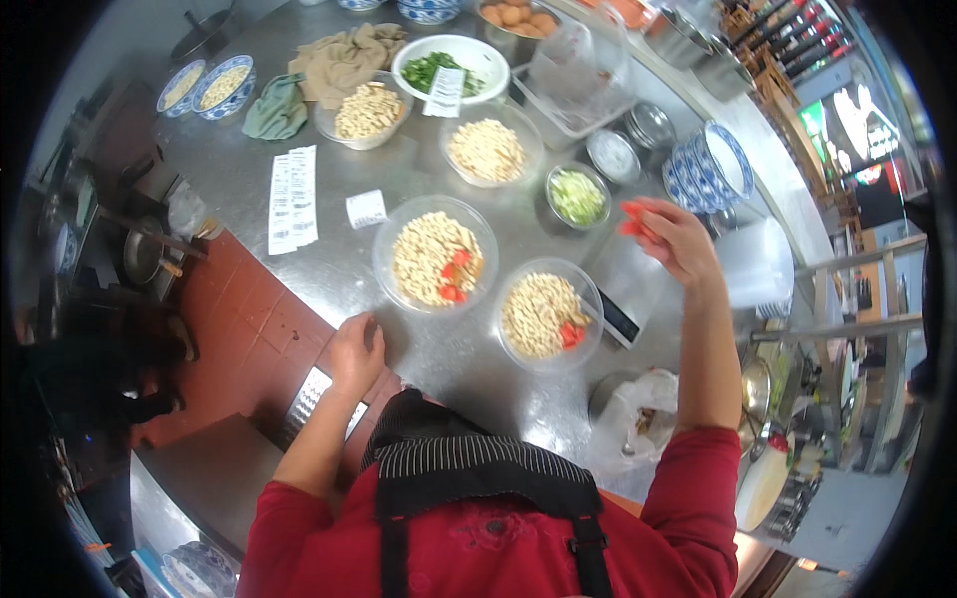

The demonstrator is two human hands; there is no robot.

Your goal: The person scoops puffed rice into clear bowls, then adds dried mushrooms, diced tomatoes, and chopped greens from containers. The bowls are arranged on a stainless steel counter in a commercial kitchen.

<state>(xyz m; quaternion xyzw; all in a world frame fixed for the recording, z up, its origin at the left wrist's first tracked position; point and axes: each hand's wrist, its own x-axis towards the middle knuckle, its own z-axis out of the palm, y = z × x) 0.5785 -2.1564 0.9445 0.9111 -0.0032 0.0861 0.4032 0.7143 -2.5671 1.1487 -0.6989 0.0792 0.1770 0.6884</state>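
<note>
Steel counter (pixel 341 264), right fingers (pixel 660 219) pinched on red pieces (pixel 632 212), left fingers (pixel 376 337) loosely apart near the counter's edge

Head-worn fisheye; steeply downward over counter (pixel 449 347)

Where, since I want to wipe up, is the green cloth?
In the head view, the green cloth lies at upper left on the metal table, beside the brown cloth and just beyond the paper slips.

Tan cloth (pixel 349 65) just beside green cloth (pixel 276 109)
</note>
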